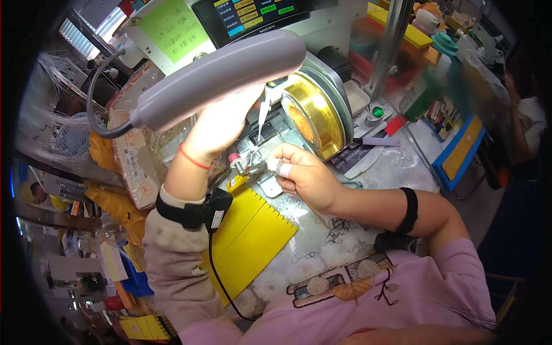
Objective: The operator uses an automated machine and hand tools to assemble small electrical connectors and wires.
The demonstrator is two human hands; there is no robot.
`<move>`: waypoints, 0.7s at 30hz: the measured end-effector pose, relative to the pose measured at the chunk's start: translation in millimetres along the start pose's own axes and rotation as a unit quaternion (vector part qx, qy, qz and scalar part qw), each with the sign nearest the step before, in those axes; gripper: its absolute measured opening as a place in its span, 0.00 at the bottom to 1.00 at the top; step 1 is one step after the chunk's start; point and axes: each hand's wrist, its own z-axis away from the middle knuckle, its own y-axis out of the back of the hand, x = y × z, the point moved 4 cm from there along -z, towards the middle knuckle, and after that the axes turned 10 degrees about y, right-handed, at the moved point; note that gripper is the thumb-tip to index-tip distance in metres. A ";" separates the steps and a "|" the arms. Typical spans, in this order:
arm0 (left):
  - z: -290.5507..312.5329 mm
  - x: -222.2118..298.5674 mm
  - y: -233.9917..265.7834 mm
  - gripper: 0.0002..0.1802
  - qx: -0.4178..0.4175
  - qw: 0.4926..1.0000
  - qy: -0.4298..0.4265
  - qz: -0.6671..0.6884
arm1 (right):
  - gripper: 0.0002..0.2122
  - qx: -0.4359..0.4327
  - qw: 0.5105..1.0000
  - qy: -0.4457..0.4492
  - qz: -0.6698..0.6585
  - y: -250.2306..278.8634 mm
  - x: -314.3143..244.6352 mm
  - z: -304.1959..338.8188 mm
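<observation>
My left hand (221, 123) reaches up under the grey lamp (224, 75), washed out by its light. The lamp hides its fingers. Beside it a slim white pointed piece (263, 112) angles down over a small metal bench machine; whether the hand holds it cannot be told. My right hand (305, 178) is closed in a pinch close to the machine's metal work area (279, 141). Pale tape wraps one of its digits, and what the fingertips grip is too small to make out. Right behind stands a wheel with a shiny gold rim (325, 109).
A yellow ridged board (247, 236) lies between my forearms. Dark fine chains (339, 230) lie on the patterned table cover, with a purple-handled tool (379, 141) farther right. A lit display (253, 14) stands at the back, a green button (378, 112) and blue tray (457, 152) to the right.
</observation>
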 end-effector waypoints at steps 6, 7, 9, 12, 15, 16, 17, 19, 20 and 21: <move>28.0 -18.7 -2.1 0.13 -0.135 0.983 0.066 0.105 | 0.03 0.065 0.996 -0.038 0.055 12.3 5.1 -31.3; 29.0 -20.1 -1.3 0.12 -0.183 0.980 0.065 0.054 | 0.03 0.064 0.996 -0.037 0.052 8.3 5.4 -37.3; 30.8 -23.3 -2.1 0.07 -0.212 0.947 0.163 0.178 | 0.04 0.082 0.993 0.067 0.045 2.5 -7.1 -47.2; 30.3 -7.2 1.2 0.02 -0.146 0.989 0.023 0.030 | 0.07 0.081 0.993 0.031 0.076 2.7 2.1 -31.8; 39.7 17.7 -4.1 0.03 -0.022 0.986 -0.031 -0.163 | 0.14 -0.035 0.980 0.010 0.195 23.9 14.1 -6.6; 45.8 19.4 -5.9 0.04 0.034 0.968 -0.075 -0.235 | 0.14 -0.121 0.906 0.083 0.397 28.4 3.9 3.9; 51.1 22.3 -8.1 0.04 0.069 0.959 -0.121 -0.245 | 0.14 -0.201 0.840 0.154 0.479 33.8 2.1 16.1; 64.8 26.5 -11.1 0.01 0.141 0.953 -0.130 -0.236 | 0.11 -0.307 0.715 0.090 0.621 29.7 -21.7 40.7; 70.6 34.0 -14.3 0.03 0.161 0.943 -0.132 -0.261 | 0.10 -0.330 0.662 0.094 0.667 27.4 -23.8 44.2; 76.3 37.2 -16.5 0.03 0.185 0.933 -0.135 -0.276 | 0.09 -0.348 0.604 0.096 0.710 25.3 -22.1 47.9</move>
